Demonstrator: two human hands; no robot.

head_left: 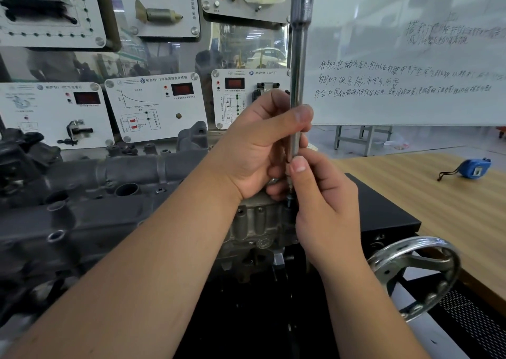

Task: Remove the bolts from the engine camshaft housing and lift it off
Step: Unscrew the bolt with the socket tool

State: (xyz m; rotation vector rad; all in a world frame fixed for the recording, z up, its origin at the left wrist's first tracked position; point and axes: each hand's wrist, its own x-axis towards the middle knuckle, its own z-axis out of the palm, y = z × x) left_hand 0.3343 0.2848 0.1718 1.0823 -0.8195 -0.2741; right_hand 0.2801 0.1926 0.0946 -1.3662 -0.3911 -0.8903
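A: Both hands hold the long steel extension bar (297, 90): left hand (254, 150) wrapped round its shaft, right hand (320, 194) pinching the tip at a bolt (290, 203) on the camshaft housing's (82, 194) right end.

B: Smooth round chrome; if it tilts, it may slip off the head.

A wooden table (427, 202) with a pale striped grain occupies the right side of the view. A blue tape measure (475, 168) with a dark wrist cord lies directly on its top near the far edge. A black stand (388, 216) abuts the table's near-left edge and carries the engine assembly (82, 208), with a chrome handwheel (416, 276) at its right side.
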